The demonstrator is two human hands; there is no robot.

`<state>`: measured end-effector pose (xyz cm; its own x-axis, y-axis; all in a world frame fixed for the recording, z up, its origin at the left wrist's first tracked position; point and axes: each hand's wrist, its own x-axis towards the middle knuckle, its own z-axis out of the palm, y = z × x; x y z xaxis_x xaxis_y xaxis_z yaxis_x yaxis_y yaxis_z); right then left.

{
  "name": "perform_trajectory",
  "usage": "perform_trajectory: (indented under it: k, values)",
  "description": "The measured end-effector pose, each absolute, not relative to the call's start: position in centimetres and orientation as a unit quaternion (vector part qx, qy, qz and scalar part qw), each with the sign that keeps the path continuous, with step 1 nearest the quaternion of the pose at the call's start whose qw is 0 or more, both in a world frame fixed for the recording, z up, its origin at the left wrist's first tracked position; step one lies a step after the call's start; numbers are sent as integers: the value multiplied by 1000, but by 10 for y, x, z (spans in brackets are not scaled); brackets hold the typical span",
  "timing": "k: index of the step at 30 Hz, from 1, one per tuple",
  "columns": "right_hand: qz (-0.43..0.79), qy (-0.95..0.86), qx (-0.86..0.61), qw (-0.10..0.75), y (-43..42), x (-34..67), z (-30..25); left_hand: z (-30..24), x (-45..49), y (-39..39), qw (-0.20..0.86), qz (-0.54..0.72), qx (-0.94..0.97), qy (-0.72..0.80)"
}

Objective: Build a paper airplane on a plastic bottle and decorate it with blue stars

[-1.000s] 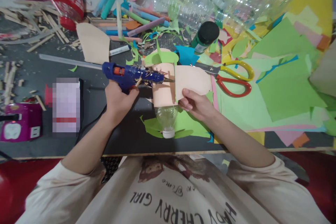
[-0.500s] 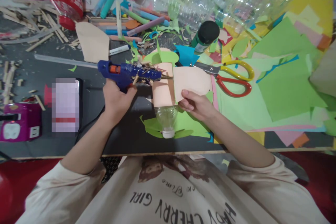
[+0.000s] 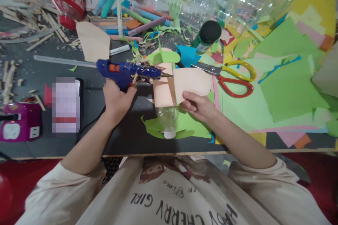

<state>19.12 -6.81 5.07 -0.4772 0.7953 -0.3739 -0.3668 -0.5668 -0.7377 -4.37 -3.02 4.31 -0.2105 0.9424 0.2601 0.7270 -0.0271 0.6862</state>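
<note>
My left hand is wrapped round the handle of a blue hot glue gun, a clear glue stick jutting from its back. The metal nozzle points right, at the near edge of a peach paper piece. My right hand pinches that piece between thumb and fingers. Beneath the nozzle lies a clear plastic bottle, its white cap towards me and its body wrapped in peach paper. Green paper shapes sit at the bottle's far end.
Scissors with yellow and red handles lie to the right on green paper sheets. A dark-capped jar stands behind. At left are a phone, a purple power socket box and wood sticks. Plastic bottles and markers fill the back.
The glue gun has shifted very slightly left, and the held paper's left edge has tilted a little. Both hands keep their grip.
</note>
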Motion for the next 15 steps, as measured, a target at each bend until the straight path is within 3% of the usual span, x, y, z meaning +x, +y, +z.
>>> perform_trajectory:
  k: [15]
  values:
    - [810, -310, -352, 351, -68, 192, 51, 43, -44, -31, 140, 380, 603, 687]
